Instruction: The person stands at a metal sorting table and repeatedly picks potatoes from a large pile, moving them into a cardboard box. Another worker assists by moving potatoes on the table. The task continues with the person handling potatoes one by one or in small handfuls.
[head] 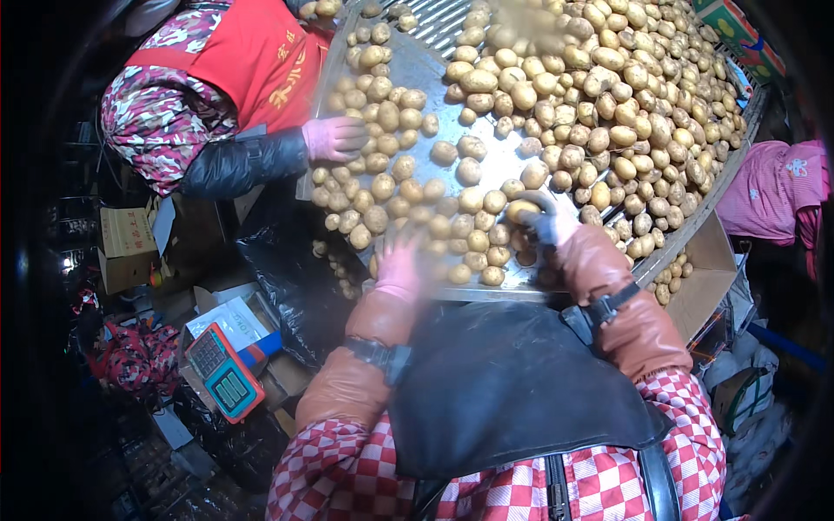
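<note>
Loose potatoes (477, 241) cover the near part of a metal sorting table (423, 71), with a large potato heap (612, 104) piled at its far right. My left hand (399, 264), in a pink glove, rests over potatoes by the table's near edge, fingers apart and nothing gripped. Blur hides some potatoes beside it. My right hand (550, 220) wears a glove with dark grey fingers. Its fingers are curled around a single potato (521, 211), close to the foot of the heap.
Across on the left, a co-worker's pink-gloved hand (335, 138) touches potatoes. A cardboard box (700, 280) with potatoes sits below the table's right edge. A digital scale (225, 374) and black plastic sheeting (293, 286) lie to my left. Another person's pink sleeve (769, 192) shows far right.
</note>
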A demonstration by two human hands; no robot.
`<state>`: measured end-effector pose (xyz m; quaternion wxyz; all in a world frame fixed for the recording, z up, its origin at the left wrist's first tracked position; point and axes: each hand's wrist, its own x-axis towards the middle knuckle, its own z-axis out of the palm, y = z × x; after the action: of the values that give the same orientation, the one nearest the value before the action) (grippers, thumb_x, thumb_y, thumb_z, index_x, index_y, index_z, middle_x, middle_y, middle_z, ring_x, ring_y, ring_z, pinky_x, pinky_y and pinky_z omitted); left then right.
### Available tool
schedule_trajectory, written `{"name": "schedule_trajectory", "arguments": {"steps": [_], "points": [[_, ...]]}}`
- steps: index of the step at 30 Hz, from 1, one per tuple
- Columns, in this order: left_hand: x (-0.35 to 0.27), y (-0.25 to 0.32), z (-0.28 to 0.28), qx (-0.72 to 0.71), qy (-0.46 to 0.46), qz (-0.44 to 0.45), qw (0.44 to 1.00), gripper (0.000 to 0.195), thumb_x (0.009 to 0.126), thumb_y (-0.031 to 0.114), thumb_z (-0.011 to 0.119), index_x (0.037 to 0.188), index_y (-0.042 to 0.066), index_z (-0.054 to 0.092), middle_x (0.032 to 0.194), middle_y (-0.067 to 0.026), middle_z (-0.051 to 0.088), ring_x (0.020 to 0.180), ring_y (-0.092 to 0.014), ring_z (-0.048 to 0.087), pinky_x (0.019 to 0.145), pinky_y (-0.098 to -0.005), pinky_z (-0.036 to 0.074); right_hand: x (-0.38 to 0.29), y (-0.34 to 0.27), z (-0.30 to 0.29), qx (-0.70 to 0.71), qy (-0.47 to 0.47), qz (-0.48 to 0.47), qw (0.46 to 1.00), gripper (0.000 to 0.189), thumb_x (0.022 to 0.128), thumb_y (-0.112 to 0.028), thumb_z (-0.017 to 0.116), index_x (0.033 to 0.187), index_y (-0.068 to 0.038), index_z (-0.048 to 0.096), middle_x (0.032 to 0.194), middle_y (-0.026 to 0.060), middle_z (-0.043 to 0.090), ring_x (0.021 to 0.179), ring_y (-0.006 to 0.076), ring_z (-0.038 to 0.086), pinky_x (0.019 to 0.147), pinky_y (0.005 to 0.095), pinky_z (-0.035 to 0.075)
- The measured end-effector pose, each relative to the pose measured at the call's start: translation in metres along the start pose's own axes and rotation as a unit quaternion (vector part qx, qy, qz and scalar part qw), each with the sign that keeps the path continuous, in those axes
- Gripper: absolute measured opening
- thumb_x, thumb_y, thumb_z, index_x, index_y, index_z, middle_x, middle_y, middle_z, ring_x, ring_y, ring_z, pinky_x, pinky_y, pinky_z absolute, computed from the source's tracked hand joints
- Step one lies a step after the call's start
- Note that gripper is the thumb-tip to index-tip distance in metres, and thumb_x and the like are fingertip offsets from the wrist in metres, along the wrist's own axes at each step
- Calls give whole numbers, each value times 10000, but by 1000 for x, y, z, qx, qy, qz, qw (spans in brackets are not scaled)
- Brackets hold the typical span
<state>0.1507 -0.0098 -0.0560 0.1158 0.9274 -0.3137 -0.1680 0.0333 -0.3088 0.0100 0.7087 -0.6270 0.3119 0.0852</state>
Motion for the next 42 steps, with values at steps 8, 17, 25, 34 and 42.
{"name": "schedule_trajectory", "arguments": {"steps": [8,17,25,34,42], "points": [[31,17,2,-152,-35,-3,988,580,841,324,756,1392,217,612,1488,-82,529,1461,-332,383,1231,-558,244,9,-22,-28,-102,111,-129,980,279,958,-251,671,1170,-69,686,1038,163,703,916,284,694,803,413,582],[35,12,-17,-25,39,193,980,417,904,267,684,1320,246,669,1452,-62,567,1367,-300,506,1166,-513,356,34,-59,3,-597,56,45,799,405,935,-127,530,1328,-160,626,1333,280,587,1188,439,631,1019,497,523],[60,-17,-51,83,74,-115,987,484,819,232,741,1298,217,674,1390,-90,626,1329,-278,554,1141,-485,414,20,-52,-6,-399,69,114,907,501,917,-312,709,1360,-87,645,1282,219,689,1246,331,650,1066,415,508],[203,-24,-63,-10,195,-240,951,467,913,339,680,1368,261,607,1450,-143,546,1406,-368,448,1170,-593,264,-181,72,-198,-55,262,-3,963,575,943,-242,747,1423,5,552,1253,145,665,1116,240,659,977,358,536],[81,15,-18,64,-16,-51,996,733,809,299,766,1500,319,522,1646,-97,341,1542,-331,276,1247,-603,164,-157,107,-201,-1,380,-103,919,433,974,-25,688,1394,32,599,1290,137,672,1162,217,644,1020,332,511]]}}
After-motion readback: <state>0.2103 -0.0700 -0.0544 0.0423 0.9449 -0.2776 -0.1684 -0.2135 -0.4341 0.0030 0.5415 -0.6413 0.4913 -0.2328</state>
